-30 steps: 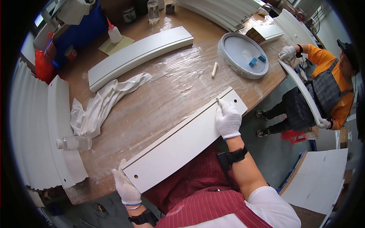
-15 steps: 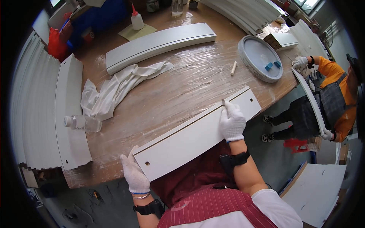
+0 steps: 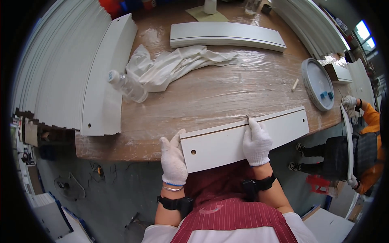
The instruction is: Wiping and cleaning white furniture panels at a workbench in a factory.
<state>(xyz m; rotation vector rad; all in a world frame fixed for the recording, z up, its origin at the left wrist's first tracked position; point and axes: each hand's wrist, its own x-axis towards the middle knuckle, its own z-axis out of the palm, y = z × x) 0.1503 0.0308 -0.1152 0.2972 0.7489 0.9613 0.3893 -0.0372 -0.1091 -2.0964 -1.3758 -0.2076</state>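
One long white grooved board (image 3: 216, 143) at our brown, film-covered table's (image 3: 235, 91) near edge, our white-gloved left hand (image 3: 174, 158) gripping its left end, our white-gloved right hand (image 3: 257, 142) pinching a small dark piece (image 3: 247, 117).

A brown, film-covered table (image 3: 210, 97) carries a crumpled white cloth (image 3: 174, 68), stacked long white panels (image 3: 227, 33) and, apparently, a round grey lid (image 3: 315, 79).

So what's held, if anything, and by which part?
White-gloved left hand: long white grooved board, by its left end. Right hand: small dark object, only tip showing.
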